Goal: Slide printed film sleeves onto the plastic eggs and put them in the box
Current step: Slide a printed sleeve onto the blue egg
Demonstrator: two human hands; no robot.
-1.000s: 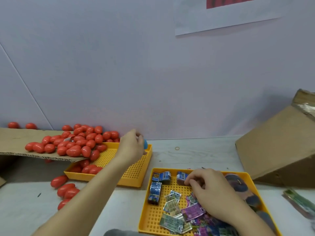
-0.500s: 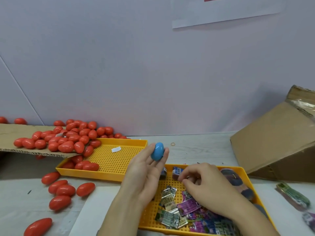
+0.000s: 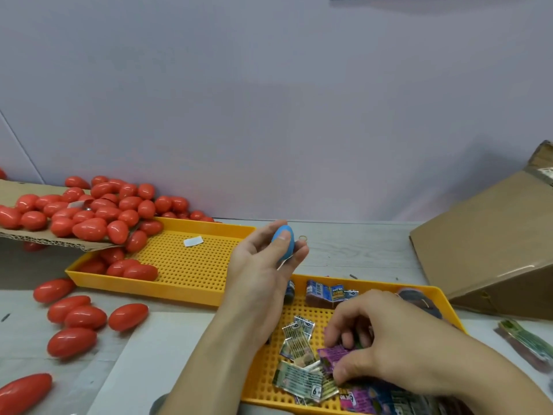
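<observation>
The left hand (image 3: pixel 263 262) grips a smooth blue egg (image 3: pixel 282 241) (no sleeve on it) above the sleeve tray (image 3: pixel 443 298). The right hand (image 3: pixel 386 345) pinches a purple sleeve (image 3: pixel 332 356) inside it. Left of it, another tray (image 3: pixel 191 286) holds red eggs (image 3: pixel 131 269).

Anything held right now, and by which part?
Left hand grips the blue egg round its middle. Right hand pinches a purple film sleeve by its edge.

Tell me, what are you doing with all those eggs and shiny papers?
A person is dressing plastic eggs in printed sleeves. The left hand holds up a blue egg. The right hand is picking at a purple sleeve in the near yellow tray. Lots of red eggs wait on the left. The cardboard box sits on the right.
</observation>
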